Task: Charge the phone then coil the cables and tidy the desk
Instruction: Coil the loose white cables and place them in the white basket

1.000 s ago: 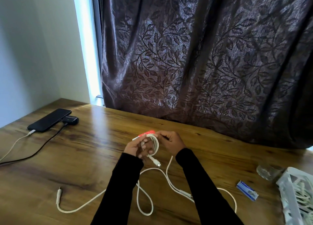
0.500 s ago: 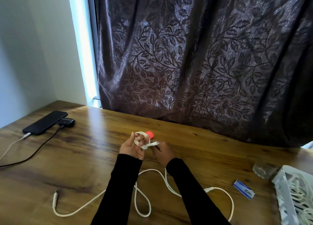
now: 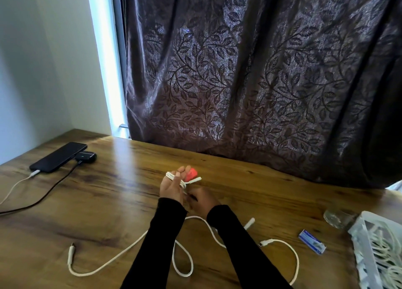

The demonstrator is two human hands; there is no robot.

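My left hand (image 3: 171,187) is raised over the middle of the desk with a small coil of white cable (image 3: 177,180) wound around its fingers; the plug end sticks out to the right. My right hand (image 3: 203,199) sits just below and right of it, fingers closed on the same cable. A second white cable (image 3: 121,256) lies loose across the near desk, its plugs at the left and right. The black phone (image 3: 58,157) lies at the far left with a white cable in its near end, beside a small black device (image 3: 86,157).
A red object (image 3: 191,173) lies on the wooden desk (image 3: 261,193) just behind my hands. At the right stand a white basket (image 3: 361,245) holding white cables, a small blue-and-white box (image 3: 312,242) and a clear glass (image 3: 336,219). A dark patterned curtain hangs behind.
My right hand has dropped from beside the coil to below it. My left hand has turned upright with the coil on its fingers. The loose cable's right plug has shifted.
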